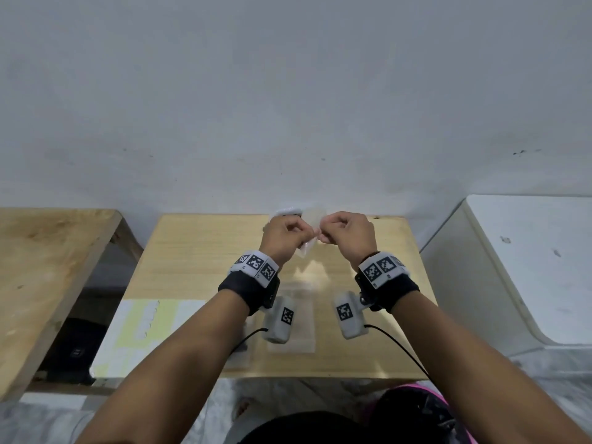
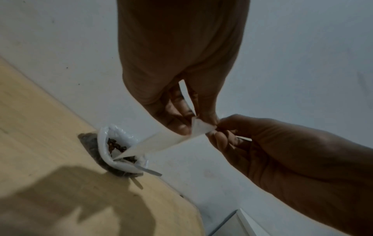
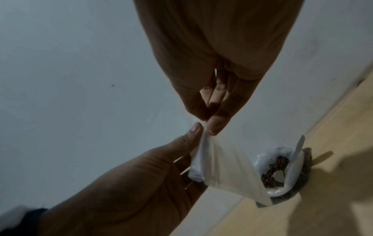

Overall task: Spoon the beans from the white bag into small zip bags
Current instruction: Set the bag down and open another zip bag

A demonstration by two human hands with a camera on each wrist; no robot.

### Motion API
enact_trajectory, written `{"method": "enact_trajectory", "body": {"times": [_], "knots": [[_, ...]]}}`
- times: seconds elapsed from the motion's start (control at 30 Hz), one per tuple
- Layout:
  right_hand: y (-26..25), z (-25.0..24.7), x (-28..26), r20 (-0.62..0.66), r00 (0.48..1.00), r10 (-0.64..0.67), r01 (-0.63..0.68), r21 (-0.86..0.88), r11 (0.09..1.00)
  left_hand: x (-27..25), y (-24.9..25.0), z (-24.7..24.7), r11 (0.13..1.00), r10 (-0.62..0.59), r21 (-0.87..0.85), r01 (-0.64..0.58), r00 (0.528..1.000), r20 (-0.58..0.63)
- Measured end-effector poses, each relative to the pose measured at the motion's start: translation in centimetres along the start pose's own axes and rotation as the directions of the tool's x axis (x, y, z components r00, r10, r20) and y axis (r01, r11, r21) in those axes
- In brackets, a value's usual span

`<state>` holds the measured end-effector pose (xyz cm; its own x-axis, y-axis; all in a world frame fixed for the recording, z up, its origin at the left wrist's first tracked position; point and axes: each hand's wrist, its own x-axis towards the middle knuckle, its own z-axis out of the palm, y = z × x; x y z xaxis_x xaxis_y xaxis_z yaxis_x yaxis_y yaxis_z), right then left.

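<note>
Above the wooden table (image 1: 198, 251), both hands hold one small clear zip bag (image 1: 307, 247) by its top edge. My left hand (image 1: 301, 232) pinches one side of the mouth and my right hand (image 1: 326, 233) pinches the other. The left wrist view shows the zip bag (image 2: 171, 142) hanging empty from the fingertips. The white bag (image 2: 119, 150) stands open at the table's back edge by the wall, with dark beans inside. A spoon handle (image 2: 150, 171) sticks out of it. In the right wrist view the white bag (image 3: 278, 172) and spoon handle (image 3: 298, 148) lie behind the zip bag (image 3: 222, 167).
Spare clear zip bags (image 1: 290, 315) lie on the table under my wrists. A white and yellow sheet (image 1: 144, 328) covers the front left corner. A wooden bench (image 1: 48, 267) stands to the left and a white cabinet (image 1: 528, 267) to the right. A plain wall rises behind.
</note>
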<state>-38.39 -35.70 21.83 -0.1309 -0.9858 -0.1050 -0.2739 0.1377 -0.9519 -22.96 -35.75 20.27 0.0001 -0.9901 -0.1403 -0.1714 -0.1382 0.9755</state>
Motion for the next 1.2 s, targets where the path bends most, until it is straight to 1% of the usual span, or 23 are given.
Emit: {"method": "enact_trajectory", "body": {"times": [0.07, 0.13, 0.2, 0.27, 0.33, 0.4, 0.43, 0.53, 0.63, 0.7, 0.77, 0.83, 0.9, 0.93, 1.0, 1.07, 1.13, 1.2], "knots": [[-0.1, 0.0, -0.1, 0.004, 1.000, -0.014, 0.014, -0.045, 0.999, -0.4, 0.1, 0.3, 0.999, 0.027, 0.037, -0.026, 0.999, -0.034], [-0.3, 0.1, -0.1, 0.018, 0.999, -0.035, 0.037, -0.099, 0.994, -0.7, 0.4, 0.5, 0.989, 0.073, 0.136, -0.065, 0.996, -0.056], [-0.6, 0.4, 0.4, 0.030, 0.997, -0.075, 0.079, -0.194, 0.978, -0.7, 0.6, 0.6, 0.965, 0.128, 0.241, -0.106, 0.989, -0.078], [-1.0, 0.7, 1.1, 0.049, 0.994, -0.100, 0.110, -0.282, 0.953, -0.3, 0.8, 0.7, 0.921, 0.203, 0.351, -0.171, 0.978, -0.056], [-1.3, 0.7, 1.8, 0.053, 0.988, -0.142, 0.151, -0.389, 0.909, 0.2, 1.1, 0.5, 0.859, 0.265, 0.462, -0.220, 0.964, -0.035], [-1.4, 0.2, 2.6, 0.045, 0.982, -0.183, 0.181, -0.497, 0.849, 1.3, 1.5, -0.2, 0.830, 0.281, 0.522, -0.200, 0.956, -0.080], [-1.6, 0.0, 2.9, 0.054, 0.979, -0.195, 0.193, -0.530, 0.826, 1.9, 1.6, -0.6, 0.822, 0.281, 0.534, -0.196, 0.956, -0.080], [-2.6, -0.5, 3.9, 0.173, 0.961, -0.214, 0.275, -0.574, 0.771, 2.8, 2.4, -1.1, 0.782, 0.268, 0.587, -0.209, 0.963, -0.015], [-3.7, -0.1, 4.5, 0.278, 0.931, -0.235, 0.359, -0.590, 0.723, 3.6, 3.1, -1.3, 0.771, 0.293, 0.562, -0.300, 0.950, 0.106], [-3.8, 0.1, 4.9, 0.286, 0.927, -0.241, 0.368, -0.583, 0.724, 4.3, 3.4, -1.3, 0.738, 0.326, 0.586, -0.335, 0.937, 0.125], [-3.8, 0.4, 5.2, 0.279, 0.930, -0.240, 0.364, -0.594, 0.718, 5.1, 3.7, -1.4, 0.701, 0.334, 0.633, -0.328, 0.936, 0.115], [-3.8, 0.7, 5.3, 0.263, 0.935, -0.238, 0.352, -0.602, 0.717, 5.8, 3.8, -1.5, 0.691, 0.308, 0.659, -0.298, 0.946, 0.104], [-4.0, 0.8, 5.4, 0.281, 0.939, -0.197, 0.333, -0.605, 0.723, 6.4, 3.7, -1.7, 0.705, 0.264, 0.663, -0.254, 0.961, 0.087], [-3.9, 0.8, 5.5, 0.314, 0.938, -0.148, 0.322, -0.625, 0.711, 6.6, 3.8, -1.9, 0.709, 0.233, 0.668, -0.225, 0.969, 0.080], [-3.8, 0.9, 5.9, 0.356, 0.933, -0.059, 0.309, -0.706, 0.637, 7.0, 3.8, -2.1, 0.708, 0.166, 0.681, -0.186, 0.982, 0.095], [-3.5, 0.9, 6.4, 0.306, 0.948, -0.083, 0.298, -0.770, 0.564, 7.3, 3.8, -2.3, 0.698, 0.099, 0.697, -0.165, 0.986, 0.134], [-3.4, 1.1, 6.6, 0.234, 0.962, -0.139, 0.272, -0.805, 0.528, 7.2, 4.2, -2.4, 0.688, 0.055, 0.708, -0.161, 0.984, 0.170], [-3.4, 1.4, 6.5, 0.212, 0.956, -0.201, 0.285, -0.827, 0.484, 7.4, 4.6, -2.7, 0.689, 0.035, 0.710, -0.150, 0.984, 0.174]]}}
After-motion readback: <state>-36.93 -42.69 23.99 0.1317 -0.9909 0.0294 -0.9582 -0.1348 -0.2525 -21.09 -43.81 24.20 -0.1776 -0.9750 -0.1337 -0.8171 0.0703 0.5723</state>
